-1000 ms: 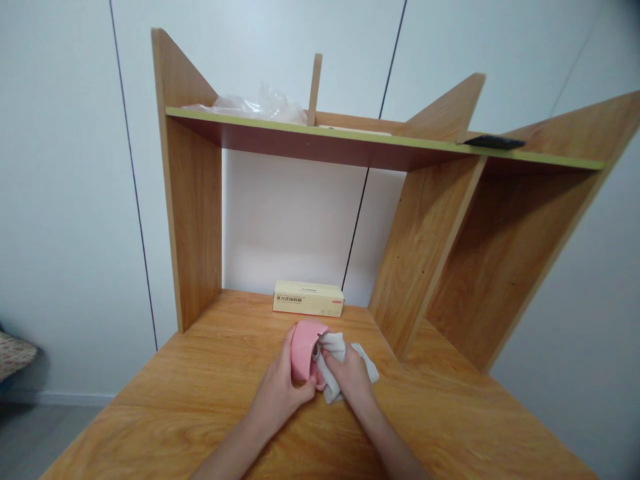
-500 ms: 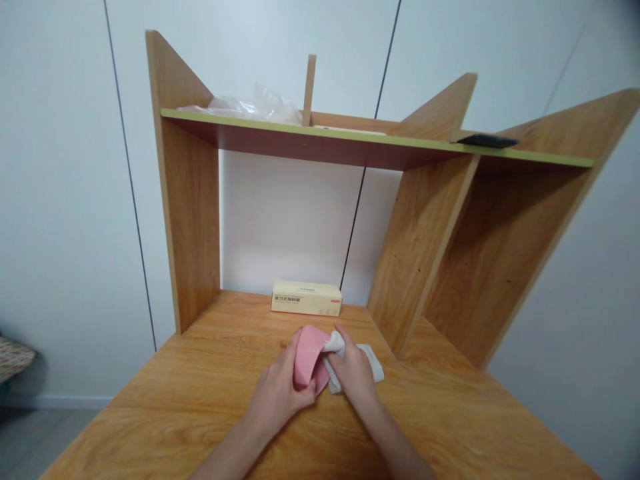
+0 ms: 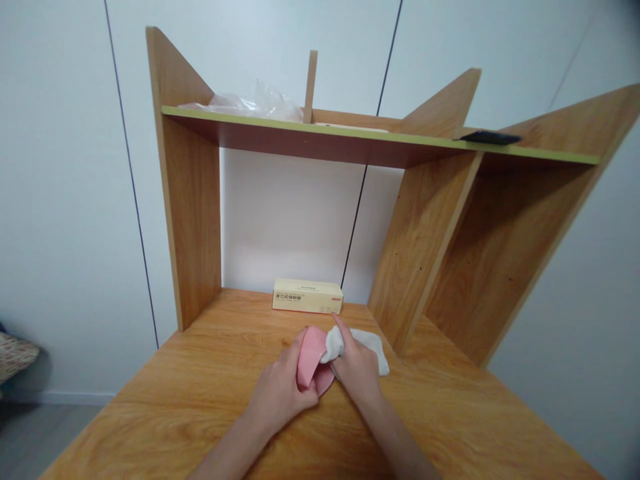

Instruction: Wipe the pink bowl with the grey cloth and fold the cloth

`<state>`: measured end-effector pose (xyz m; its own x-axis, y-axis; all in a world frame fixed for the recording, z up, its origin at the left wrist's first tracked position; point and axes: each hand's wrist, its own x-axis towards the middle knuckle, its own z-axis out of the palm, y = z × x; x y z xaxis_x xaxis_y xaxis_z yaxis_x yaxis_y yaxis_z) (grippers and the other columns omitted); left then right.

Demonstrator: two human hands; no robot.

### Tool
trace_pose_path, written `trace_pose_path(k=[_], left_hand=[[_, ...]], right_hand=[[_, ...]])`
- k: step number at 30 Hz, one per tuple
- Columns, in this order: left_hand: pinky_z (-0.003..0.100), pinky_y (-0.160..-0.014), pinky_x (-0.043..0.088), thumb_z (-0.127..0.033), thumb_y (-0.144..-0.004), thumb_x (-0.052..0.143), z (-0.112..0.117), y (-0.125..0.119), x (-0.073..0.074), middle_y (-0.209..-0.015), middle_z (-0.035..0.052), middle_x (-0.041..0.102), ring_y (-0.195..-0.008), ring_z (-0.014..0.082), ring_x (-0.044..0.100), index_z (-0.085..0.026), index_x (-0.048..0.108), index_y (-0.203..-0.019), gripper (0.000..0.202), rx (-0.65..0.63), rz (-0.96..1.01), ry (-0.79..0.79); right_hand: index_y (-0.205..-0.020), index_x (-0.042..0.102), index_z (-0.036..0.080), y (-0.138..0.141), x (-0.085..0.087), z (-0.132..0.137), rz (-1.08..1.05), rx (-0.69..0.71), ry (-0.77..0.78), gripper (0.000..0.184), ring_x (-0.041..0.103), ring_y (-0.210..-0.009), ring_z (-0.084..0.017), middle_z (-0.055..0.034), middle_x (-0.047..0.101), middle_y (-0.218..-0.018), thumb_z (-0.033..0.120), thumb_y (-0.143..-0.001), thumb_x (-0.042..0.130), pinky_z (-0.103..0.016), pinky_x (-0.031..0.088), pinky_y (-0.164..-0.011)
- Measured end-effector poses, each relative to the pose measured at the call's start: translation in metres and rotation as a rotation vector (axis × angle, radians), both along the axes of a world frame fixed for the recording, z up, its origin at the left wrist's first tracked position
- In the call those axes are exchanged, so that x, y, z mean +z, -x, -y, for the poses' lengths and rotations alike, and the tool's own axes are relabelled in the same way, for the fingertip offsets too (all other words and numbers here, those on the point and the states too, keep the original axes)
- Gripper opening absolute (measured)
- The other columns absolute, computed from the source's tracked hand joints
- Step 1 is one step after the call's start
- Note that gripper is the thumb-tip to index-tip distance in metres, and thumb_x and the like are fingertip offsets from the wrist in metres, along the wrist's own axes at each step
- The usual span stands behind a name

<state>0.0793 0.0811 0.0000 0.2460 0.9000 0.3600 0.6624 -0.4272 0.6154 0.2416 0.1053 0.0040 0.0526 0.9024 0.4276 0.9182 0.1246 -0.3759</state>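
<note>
My left hand (image 3: 280, 393) grips a small pink bowl (image 3: 310, 357), tilted on its side just above the wooden desk (image 3: 175, 400). My right hand (image 3: 356, 368) is closed on a whitish-grey cloth (image 3: 367, 343) and presses a bunched part of it against the bowl's upper rim. The rest of the cloth trails off to the right of that hand, over the desk. Both hands meet near the middle of the desk, in front of a cream cardboard box (image 3: 307, 296).
A wooden hutch with a green-edged shelf (image 3: 350, 137) stands at the back of the desk. Crumpled clear plastic (image 3: 250, 103) lies on the shelf's left part, a flat black object (image 3: 490, 138) on its right. An upright divider panel (image 3: 420, 253) rises just right of the hands.
The bowl has turned more edge-on in my left hand. My right hand has slid the cloth up from inside the bowl to its upper rim.
</note>
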Motion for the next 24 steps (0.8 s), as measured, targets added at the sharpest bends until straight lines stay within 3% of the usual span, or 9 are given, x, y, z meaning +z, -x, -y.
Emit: trace_pose_path(k=[3,8,11,14,17,19,21,24], left_hand=[[0.035,-0.082,0.042,-0.025,-0.065,0.053,0.002,0.002,0.004,-0.121,0.0074,0.052,-0.100,0.0272,0.054,-0.023,0.020,-0.134,0.077,-0.034,0.011,-0.001],[0.035,-0.085,0.040,-0.026,-0.068,0.054,0.001,0.007,0.005,-0.122,0.0058,0.050,-0.102,0.0257,0.053,-0.027,0.015,-0.135,0.078,-0.085,0.054,0.028],[0.037,-0.082,0.041,-0.034,-0.071,0.054,-0.004,0.008,0.000,-0.115,0.0089,0.055,-0.097,0.0267,0.055,-0.022,0.008,-0.137,0.081,-0.001,0.144,0.098],[0.036,-0.090,0.036,-0.040,-0.072,0.056,-0.008,0.006,-0.005,-0.120,0.0122,0.049,-0.107,0.0244,0.048,-0.016,0.003,-0.136,0.087,-0.008,0.324,0.088],[0.030,-0.087,0.039,-0.035,-0.072,0.057,-0.007,0.000,-0.009,-0.120,0.0122,0.048,-0.106,0.0199,0.048,-0.014,0.010,-0.133,0.080,-0.126,0.481,0.072],[0.025,-0.068,0.046,-0.032,-0.073,0.055,-0.006,-0.003,-0.010,-0.103,0.0087,0.057,-0.082,0.0159,0.058,-0.013,0.018,-0.128,0.069,-0.136,0.517,0.128],[0.023,-0.055,0.044,-0.029,-0.071,0.056,-0.006,-0.003,-0.009,-0.087,0.0043,0.060,-0.064,0.0131,0.057,-0.013,0.026,-0.122,0.061,-0.077,0.493,0.161],[0.026,-0.065,0.045,-0.023,-0.063,0.061,-0.008,-0.001,-0.008,-0.089,0.0050,0.061,-0.074,0.0168,0.058,-0.014,0.036,-0.115,0.058,-0.005,0.408,0.110]], right_hand=[[-0.127,0.037,0.019,-0.001,-0.003,-0.002,-0.077,0.013,0.046,0.059,0.061,-0.076,-0.022,-0.0063,0.067,-0.082,0.021,-0.069,0.050,-0.026,0.040,-0.063],[-0.115,0.049,0.017,-0.007,-0.020,-0.012,-0.420,0.197,0.073,0.046,0.060,-0.086,-0.020,-0.0075,0.066,-0.093,0.022,-0.069,0.047,-0.024,0.043,-0.070],[-0.110,0.052,0.017,-0.005,-0.022,-0.013,-0.541,0.167,0.042,0.042,0.060,-0.086,-0.019,-0.0059,0.066,-0.091,0.024,-0.069,0.045,-0.024,0.044,-0.072],[-0.095,0.058,0.015,0.002,-0.021,-0.013,-0.653,0.133,0.036,0.032,0.061,-0.082,-0.020,-0.0072,0.067,-0.086,0.032,-0.073,0.042,-0.026,0.046,-0.070],[-0.080,0.060,0.013,0.011,-0.023,-0.014,-0.688,0.145,0.065,0.032,0.062,-0.071,-0.021,-0.0086,0.066,-0.074,0.036,-0.075,0.039,-0.027,0.047,-0.062],[-0.075,0.060,0.014,0.015,-0.025,-0.015,-0.681,0.169,0.089,0.029,0.062,-0.065,-0.021,-0.0078,0.066,-0.069,0.034,-0.074,0.040,-0.027,0.047,-0.057],[-0.075,0.061,0.014,0.016,-0.024,-0.015,-0.672,0.173,0.096,0.025,0.062,-0.066,-0.021,-0.0076,0.066,-0.070,0.033,-0.072,0.044,-0.027,0.047,-0.058],[-0.088,0.060,0.015,0.009,-0.017,-0.011,-0.616,0.121,0.037,0.026,0.061,-0.076,-0.021,-0.0075,0.067,-0.082,0.030,-0.068,0.050,-0.027,0.046,-0.065]])
